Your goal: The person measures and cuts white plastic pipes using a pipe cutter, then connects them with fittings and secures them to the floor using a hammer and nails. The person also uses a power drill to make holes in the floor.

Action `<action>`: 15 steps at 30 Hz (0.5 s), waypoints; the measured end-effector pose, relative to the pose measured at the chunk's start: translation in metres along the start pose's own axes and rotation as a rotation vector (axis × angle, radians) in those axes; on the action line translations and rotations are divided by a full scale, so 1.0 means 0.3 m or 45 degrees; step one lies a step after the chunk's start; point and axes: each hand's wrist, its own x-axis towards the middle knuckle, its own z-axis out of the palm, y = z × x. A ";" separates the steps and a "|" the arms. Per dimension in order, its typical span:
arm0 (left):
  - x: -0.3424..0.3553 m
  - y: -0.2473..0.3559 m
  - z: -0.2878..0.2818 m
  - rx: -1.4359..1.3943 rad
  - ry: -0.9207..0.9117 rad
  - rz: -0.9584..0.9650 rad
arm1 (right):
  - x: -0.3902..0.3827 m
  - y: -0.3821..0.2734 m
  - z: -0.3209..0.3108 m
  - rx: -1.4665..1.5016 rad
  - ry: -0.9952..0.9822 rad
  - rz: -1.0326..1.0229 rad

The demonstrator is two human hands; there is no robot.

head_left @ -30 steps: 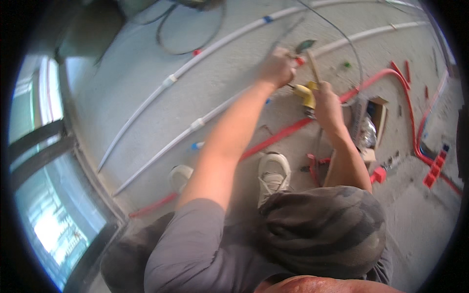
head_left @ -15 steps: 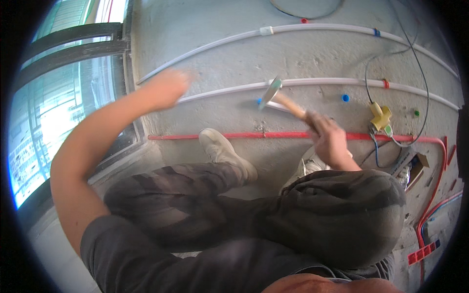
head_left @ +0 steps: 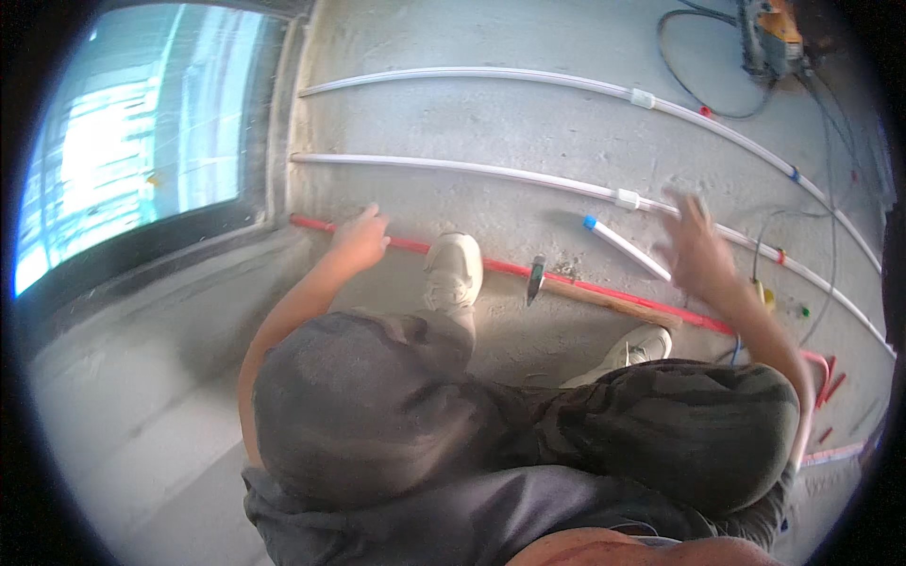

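My left hand (head_left: 360, 241) is over the red conduit (head_left: 411, 246) near its left end, beside my left shoe. Its fingers are partly stretched out and no object shows in them; whether they touch the conduit is unclear. My right hand (head_left: 700, 255) hovers blurred by the lower white pipe (head_left: 528, 176), fingers apart, holding nothing that I can make out. Between my shoes lies a hammer (head_left: 613, 307), its wooden handle along the red conduit and its metal head toward the left. A short white pipe with a blue cap (head_left: 590, 223) ends beyond the hammer.
Another white pipe (head_left: 491, 72) runs farther off, with a white coupling (head_left: 643, 98). An orange power tool (head_left: 780, 36) with a dark cable sits at the far right. Red offcuts (head_left: 830, 387) lie at the right. A window (head_left: 151, 123) stands on the left.
The hammer has gone from my right hand to the floor beside the red conduit. My right hand has moved away from it; my left hand has lowered to the conduit. The view has shifted.
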 end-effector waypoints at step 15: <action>0.763 -0.253 -0.163 -0.182 1.026 0.190 | 0.269 -0.082 -0.234 -0.094 -0.468 0.306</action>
